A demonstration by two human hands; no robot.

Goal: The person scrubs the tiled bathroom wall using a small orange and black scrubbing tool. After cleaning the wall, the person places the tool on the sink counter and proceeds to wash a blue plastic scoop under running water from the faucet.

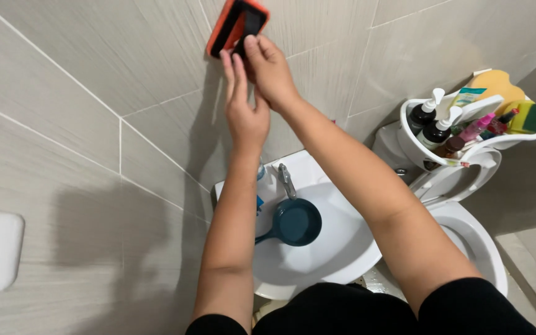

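Below the raised fingers sits a white sink (336,248), a blue dipper (294,222) in its basin. Above the fingertips, an orange-edged black scrub pad (237,25) lies against the tiled wall (94,74). The right hand (270,68) pinches its lower edge; the left hand (243,105), fingers straight, seems only to touch it.

Two hands, left (244,118) and right (270,69), are raised to one orange-edged black pad (236,26) on tiled wall. One white basin (336,248), one tap (287,180), one blue dipper (294,222) are counted. One toilet (476,239) is seen. Two pump bottles (430,123) and two sponges (511,99) are held in one white caddy (412,144).
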